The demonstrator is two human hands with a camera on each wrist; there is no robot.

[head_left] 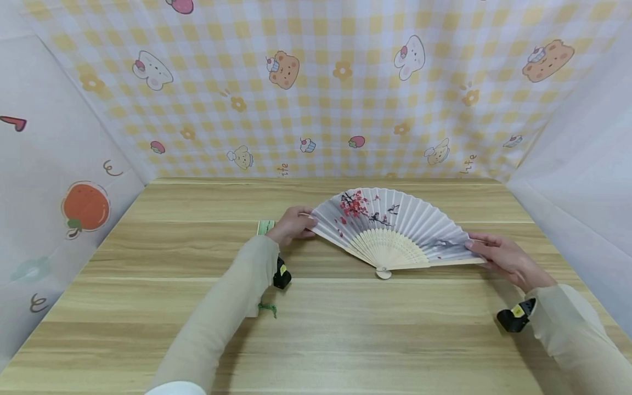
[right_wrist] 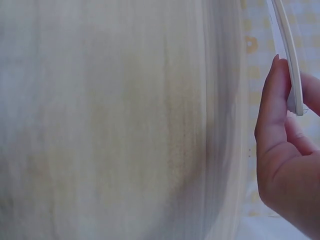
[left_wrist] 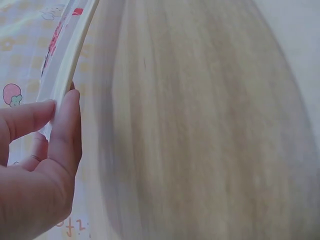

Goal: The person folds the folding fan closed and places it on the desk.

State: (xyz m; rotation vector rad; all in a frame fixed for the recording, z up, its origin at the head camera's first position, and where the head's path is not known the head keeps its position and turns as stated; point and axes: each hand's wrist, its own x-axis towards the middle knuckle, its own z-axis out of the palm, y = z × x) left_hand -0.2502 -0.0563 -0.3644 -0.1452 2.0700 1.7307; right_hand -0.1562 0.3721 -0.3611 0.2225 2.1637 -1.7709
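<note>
A folding fan [head_left: 395, 219] is spread wide in the head view, its pale leaf painted with red blossoms and dark branches. Its light slatted ribs meet at a pivot toward the person. My left hand [head_left: 293, 225] pinches the outer guard at the fan's left end between thumb and fingers. At the opposite end, my right hand [head_left: 506, 258] pinches the other guard. The left wrist view shows the guard edge [left_wrist: 75, 52] between thumb and fingertips. In the right wrist view the guard tip [right_wrist: 298, 100] lies between the thumb and fingers.
Partly under the left forearm lies a pale box-like thing [head_left: 266, 226] with a green printed end; a green cord [head_left: 268, 308] shows near its other end. The wood-grain table [head_left: 375, 340] ends at a yellow checked cloth [head_left: 321, 109] behind and white cloths at both sides.
</note>
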